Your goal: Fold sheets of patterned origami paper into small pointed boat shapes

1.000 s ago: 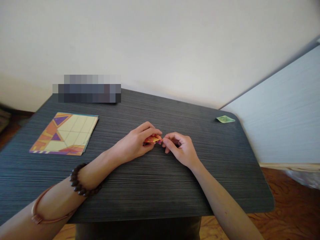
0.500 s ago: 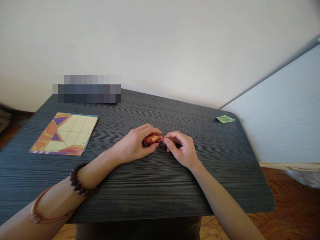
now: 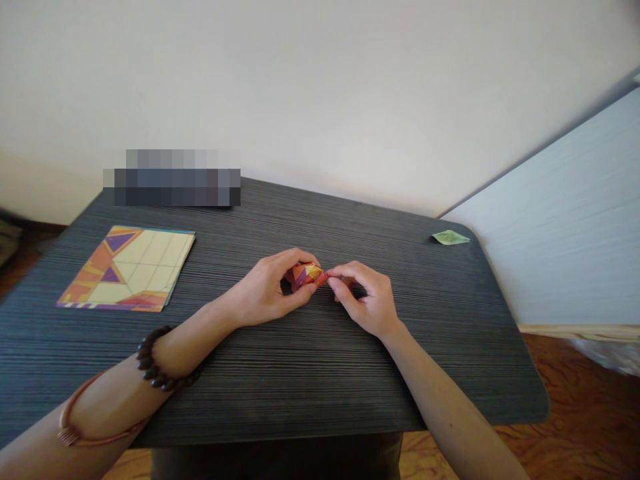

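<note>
A small folded paper piece [image 3: 307,274], orange with purple and yellow patches, sits between both my hands over the middle of the dark striped table [image 3: 300,373]. My left hand [image 3: 267,290] curls round its left side, thumb below and fingers above. My right hand [image 3: 365,300] pinches its right tip between thumb and forefinger. Both wrists rest on the table top. My left forearm wears a dark bead bracelet and a thin copper bangle.
A stack of patterned square paper sheets [image 3: 127,268] lies at the table's left. A small green folded paper piece [image 3: 451,237] rests at the far right corner. A pale wall stands behind, a light panel [image 3: 575,227] to the right, wooden floor below.
The folded piece has turned up between my fingers, showing more of its purple and yellow faces. My left fingers have lifted and arched over it; both hands stay in place.
</note>
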The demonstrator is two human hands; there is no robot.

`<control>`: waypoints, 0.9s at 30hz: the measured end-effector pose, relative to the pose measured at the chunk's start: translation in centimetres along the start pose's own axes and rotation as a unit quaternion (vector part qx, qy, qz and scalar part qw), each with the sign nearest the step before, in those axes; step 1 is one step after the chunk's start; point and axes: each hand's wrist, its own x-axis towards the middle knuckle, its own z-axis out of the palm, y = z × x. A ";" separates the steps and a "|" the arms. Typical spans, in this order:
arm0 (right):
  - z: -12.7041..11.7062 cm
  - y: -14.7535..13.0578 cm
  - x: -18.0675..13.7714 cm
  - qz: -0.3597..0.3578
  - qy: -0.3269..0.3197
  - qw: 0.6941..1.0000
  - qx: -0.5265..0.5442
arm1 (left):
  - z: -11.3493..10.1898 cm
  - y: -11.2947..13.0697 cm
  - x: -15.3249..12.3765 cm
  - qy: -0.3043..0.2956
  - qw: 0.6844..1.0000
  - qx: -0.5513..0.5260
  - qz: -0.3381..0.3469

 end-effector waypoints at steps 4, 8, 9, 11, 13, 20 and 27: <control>-0.3 0.1 0.0 -0.045 -0.001 0.998 -0.033 | 0.1 -0.2 -0.2 -0.007 0.995 -0.094 -0.016; -0.2 0.2 -0.1 -0.083 0.022 0.993 -0.082 | 0.0 0.1 -0.3 -0.014 0.987 -0.158 -0.022; -0.1 0.1 -0.2 -0.087 0.030 0.991 -0.099 | 0.0 0.1 -0.3 -0.012 0.987 -0.162 -0.021; 0.1 0.0 -0.2 -0.093 0.044 0.987 -0.127 | 0.1 0.2 -0.3 -0.010 0.986 -0.164 -0.016; 0.3 -0.1 -0.2 -0.098 0.052 0.983 -0.148 | 0.1 0.1 -0.3 -0.012 0.986 -0.163 -0.015; 0.3 -0.2 -0.3 -0.112 0.047 0.976 -0.180 | 0.1 -0.3 -0.2 -0.024 0.992 -0.118 -0.026; 0.0 -0.1 -0.4 -0.107 0.025 0.976 -0.189 | 0.0 -0.5 -0.1 -0.026 0.993 -0.116 -0.015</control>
